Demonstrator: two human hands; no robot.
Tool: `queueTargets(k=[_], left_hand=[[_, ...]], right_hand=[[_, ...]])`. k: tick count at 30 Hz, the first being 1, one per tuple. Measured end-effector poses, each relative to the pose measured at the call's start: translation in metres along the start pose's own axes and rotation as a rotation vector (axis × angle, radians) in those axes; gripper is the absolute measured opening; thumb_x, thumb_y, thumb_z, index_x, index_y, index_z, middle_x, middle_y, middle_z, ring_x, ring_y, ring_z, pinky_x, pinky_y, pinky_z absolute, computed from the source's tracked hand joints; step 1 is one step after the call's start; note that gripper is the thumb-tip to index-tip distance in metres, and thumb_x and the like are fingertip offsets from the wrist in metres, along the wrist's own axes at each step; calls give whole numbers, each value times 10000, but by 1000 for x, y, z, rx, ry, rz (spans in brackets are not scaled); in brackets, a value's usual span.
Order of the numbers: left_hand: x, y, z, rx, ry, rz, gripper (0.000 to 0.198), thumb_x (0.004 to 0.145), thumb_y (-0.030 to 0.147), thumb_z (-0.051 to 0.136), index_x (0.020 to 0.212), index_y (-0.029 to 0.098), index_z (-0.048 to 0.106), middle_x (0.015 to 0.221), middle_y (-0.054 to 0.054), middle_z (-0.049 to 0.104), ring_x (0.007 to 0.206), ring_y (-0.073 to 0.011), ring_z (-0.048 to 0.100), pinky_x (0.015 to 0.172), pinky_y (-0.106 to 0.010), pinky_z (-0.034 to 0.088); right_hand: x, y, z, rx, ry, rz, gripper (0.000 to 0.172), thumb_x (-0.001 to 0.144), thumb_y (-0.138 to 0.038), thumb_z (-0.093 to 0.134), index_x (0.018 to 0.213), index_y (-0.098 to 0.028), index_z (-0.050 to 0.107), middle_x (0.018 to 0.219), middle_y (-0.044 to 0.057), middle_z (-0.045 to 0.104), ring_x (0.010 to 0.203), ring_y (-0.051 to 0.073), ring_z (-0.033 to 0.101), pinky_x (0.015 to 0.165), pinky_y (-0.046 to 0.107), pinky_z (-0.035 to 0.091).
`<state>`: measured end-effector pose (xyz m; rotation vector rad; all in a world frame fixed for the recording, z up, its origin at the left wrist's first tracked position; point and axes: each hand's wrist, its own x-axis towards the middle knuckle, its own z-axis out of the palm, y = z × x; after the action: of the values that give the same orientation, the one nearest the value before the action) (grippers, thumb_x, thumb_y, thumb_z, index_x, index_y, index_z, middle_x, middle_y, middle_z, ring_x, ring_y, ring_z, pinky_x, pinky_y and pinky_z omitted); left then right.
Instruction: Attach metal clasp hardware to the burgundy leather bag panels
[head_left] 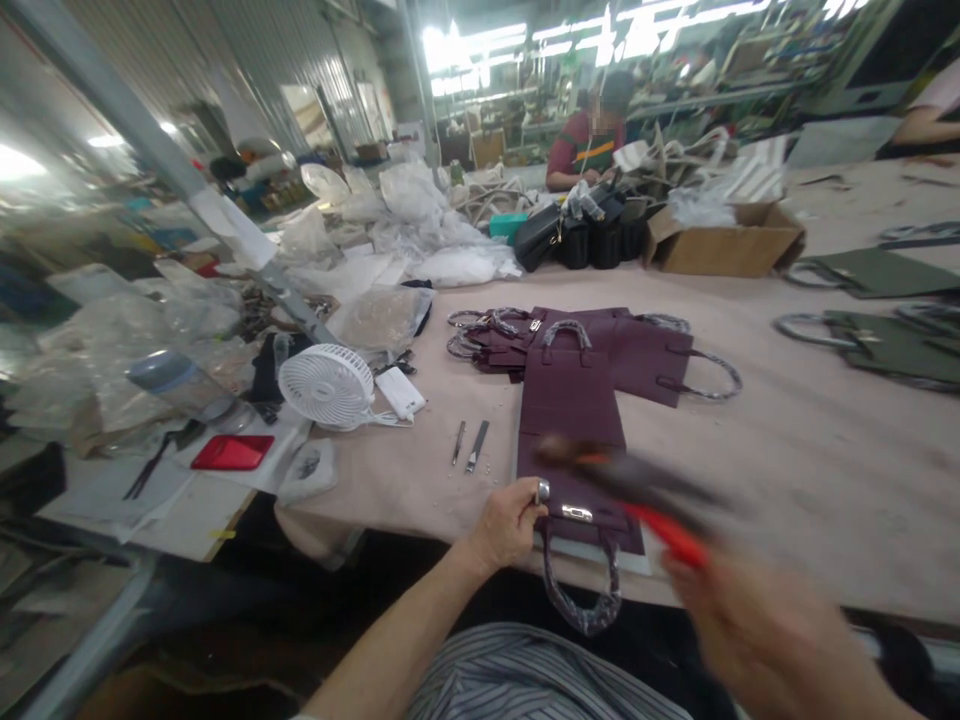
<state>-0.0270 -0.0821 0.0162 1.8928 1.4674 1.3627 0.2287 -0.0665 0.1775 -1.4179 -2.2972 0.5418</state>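
A dark purple bag piece (570, 410) lies flat near the table's front edge, its wrapped handle (583, 605) hanging over the edge. A silver clasp (577, 513) is on its lower part. My left hand (512, 522) pinches a small silver metal piece (543, 490) at the bag's left side, left of the clasp. My right hand (757, 620) is closed around the red handle of a hammer-like tool (671, 530), blurred by motion, its head above the bag. More purple bag pieces (645, 355) with wrapped handles lie just behind.
Left of the bag are two slim tools (477, 447), a white fan (327, 387), a white box (401, 392) and a red phone (232, 452). Green bag pieces (892, 340) lie right. A cardboard box (724, 245), black bags (574, 235) and a seated person (585, 145) are behind.
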Motion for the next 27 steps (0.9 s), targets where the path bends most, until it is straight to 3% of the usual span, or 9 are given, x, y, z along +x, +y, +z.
queueTargets(k=[2,5,9,11,15,18,21,23,27], left_hand=[[-1,-3,2,1,-11,-9,140,865,107,524,904,189,630,877,-53,703,839,-185,693,810,-301,594],[-5,-8,5,-11,21,5,256,877,111,516,1085,185,645,1052,-86,734,987,-206,710,914,-341,592],[-8,-12,4,-27,37,-3,286,893,115,513,1141,183,638,1113,-106,741,1039,-222,718,934,-379,599],[-9,-12,3,-36,28,-9,268,897,120,516,1125,186,640,1129,-111,740,1061,-227,717,944,-387,599],[-9,-12,0,-29,0,-5,268,914,140,523,1153,191,632,1118,-111,739,1061,-220,720,946,-381,601],[-8,-9,-3,4,-13,-1,279,910,126,534,1167,190,623,1139,-114,735,1093,-221,713,973,-389,591],[-3,-2,-10,41,-43,0,244,899,110,554,1115,191,630,1140,-112,736,1088,-224,715,964,-389,596],[1,3,-15,68,-94,6,223,896,105,571,1087,195,644,1129,-111,741,1072,-226,720,957,-387,601],[3,6,-19,29,-207,-11,170,904,129,592,1014,206,696,1145,-112,749,1137,-243,701,1018,-407,573]], right_hand=[[-1,-2,9,4,-66,-65,539,928,-741,323,694,-284,486,449,-6,466,353,164,413,407,309,221],[1,14,11,61,-96,-46,501,986,-653,306,727,-259,477,489,-16,510,399,154,470,431,293,293],[12,80,20,27,-145,183,463,981,-562,294,696,-242,468,556,9,542,489,163,529,484,278,394],[17,120,31,-46,-192,345,444,991,-461,237,683,-238,466,506,4,505,403,156,478,423,273,367],[22,167,52,-144,-100,366,334,973,-342,343,765,-198,562,635,81,597,537,208,562,536,327,453],[24,157,69,-179,68,213,283,949,-347,452,1047,-150,630,1039,197,653,891,301,635,790,454,519],[22,122,98,-84,193,-93,415,944,-381,515,1288,-157,572,1298,198,586,1201,340,560,1013,533,473],[19,99,120,-17,125,-197,514,916,-386,577,1382,-173,523,1412,181,530,1312,340,488,1081,547,436],[10,77,153,5,67,-132,703,854,-333,644,1487,-122,421,1543,192,402,1454,376,299,1162,592,341]])
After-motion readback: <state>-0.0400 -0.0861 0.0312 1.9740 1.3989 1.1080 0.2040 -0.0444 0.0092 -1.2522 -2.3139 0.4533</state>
